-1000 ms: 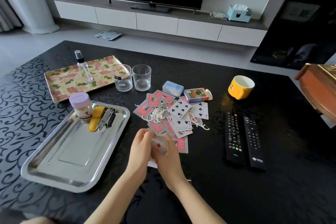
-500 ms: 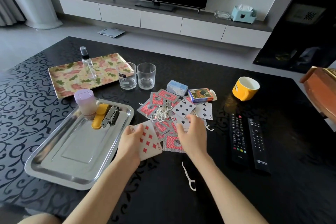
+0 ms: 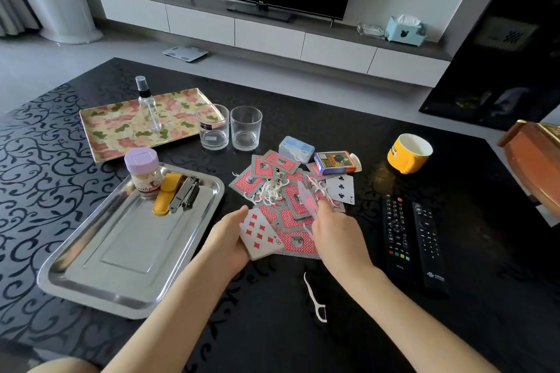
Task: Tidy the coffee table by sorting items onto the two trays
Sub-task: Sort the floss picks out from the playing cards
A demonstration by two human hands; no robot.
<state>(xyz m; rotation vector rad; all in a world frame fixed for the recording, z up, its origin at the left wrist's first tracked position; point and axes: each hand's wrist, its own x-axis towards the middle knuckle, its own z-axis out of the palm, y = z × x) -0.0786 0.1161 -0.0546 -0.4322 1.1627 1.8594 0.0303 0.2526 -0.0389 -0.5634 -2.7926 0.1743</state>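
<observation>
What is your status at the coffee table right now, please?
Left hand holds card stack, diamonds face up. Right hand pinches loose cards over the scattered pile. Floss picks tangled on the pile.

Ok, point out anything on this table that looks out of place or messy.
A lone floss pick lies nearer the person, apart from the other picks tangled over the cards, which are strewn in a loose heap, some face up.

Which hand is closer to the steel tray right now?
Left. The left hand, holding a stack of cards, sits just off the right rim of the steel tray; the right hand is farther right, over the scattered cards, pinching a card.
</observation>
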